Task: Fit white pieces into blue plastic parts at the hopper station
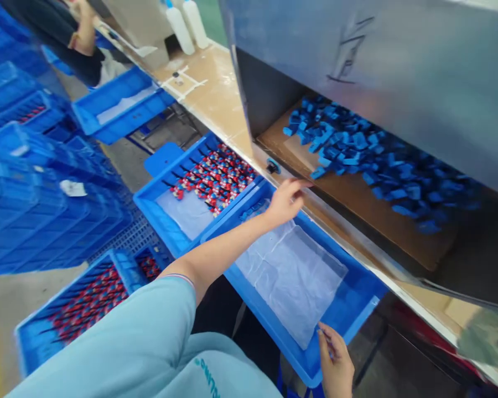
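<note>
My left hand (285, 200) reaches over the far rim of a blue tray (357, 301), fingers stretched out and empty, just short of a pile of small blue plastic pieces (369, 157) on a brown board (357, 204). A clear plastic sheet (290, 276) lines the tray's bottom. My right hand (336, 362) is at the tray's near edge, its fingertips pinched on the near corner of the sheet.
A grey metal hood (398, 66) overhangs the pile. Beside my tray stands a tray of red-and-blue parts (213, 177), with another at lower left (83, 304). Stacked blue crates (33, 210) fill the left. Another person's arm (81, 36) and white bottles (186, 22) are at the top.
</note>
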`<state>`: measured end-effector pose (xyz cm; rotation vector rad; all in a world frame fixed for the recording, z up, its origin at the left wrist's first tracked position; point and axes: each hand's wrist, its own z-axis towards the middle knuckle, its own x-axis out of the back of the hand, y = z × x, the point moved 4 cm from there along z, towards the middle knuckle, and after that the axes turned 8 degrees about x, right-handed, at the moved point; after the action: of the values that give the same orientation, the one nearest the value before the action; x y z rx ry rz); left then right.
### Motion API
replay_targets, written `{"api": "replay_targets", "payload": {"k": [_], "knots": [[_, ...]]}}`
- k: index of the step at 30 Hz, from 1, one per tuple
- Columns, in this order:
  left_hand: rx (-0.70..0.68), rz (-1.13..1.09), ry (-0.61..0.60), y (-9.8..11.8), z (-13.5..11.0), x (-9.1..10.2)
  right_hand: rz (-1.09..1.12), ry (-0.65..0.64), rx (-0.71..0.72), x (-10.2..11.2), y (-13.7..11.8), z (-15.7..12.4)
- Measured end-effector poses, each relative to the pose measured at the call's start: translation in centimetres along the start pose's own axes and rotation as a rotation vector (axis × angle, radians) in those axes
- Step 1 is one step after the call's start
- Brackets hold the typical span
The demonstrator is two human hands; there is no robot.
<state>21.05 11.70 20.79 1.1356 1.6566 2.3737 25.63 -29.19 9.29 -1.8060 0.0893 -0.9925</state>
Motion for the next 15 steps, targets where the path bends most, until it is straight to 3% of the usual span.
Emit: {"api": "replay_targets", "payload": {"k": [3, 4, 6, 8, 10, 12, 15], "knots": [[0.525, 0.248, -0.022, -9.7, -7.7, 5.2, 0.045, -0.107, -0.048, -3.9, 0.1, 2.9], [0.697, 0.335, -0.086, -12.3, -10.4, 6.0, 0.056, -0.147, -0.055, -5.6, -0.2, 4.2], [0.909, 0.439, -0.281, -15.6, -15.2, 6.3, 0.081, -0.236, -0.05, -9.4, -1.2, 7.3], [1.065, 0.49, -0.443, -17.4, -18.7, 5.4, 0.103, -0.34, -0.009, -13.6, -2.7, 10.6], [1.195, 0.524, -0.514, -18.4, -20.7, 4.1, 0.085, -0.451, 0.074, -17.9, -4.7, 13.9], [1.264, 0.559, -0.527, -19.1, -21.2, 3.0, -0.015, -0.533, 0.174, -21.7, -6.7, 16.9], [1.28, 0.565, -0.563, -20.4, -20.9, 1.9, -0.232, -0.55, 0.263, -26.2, -9.2, 20.8]]}}
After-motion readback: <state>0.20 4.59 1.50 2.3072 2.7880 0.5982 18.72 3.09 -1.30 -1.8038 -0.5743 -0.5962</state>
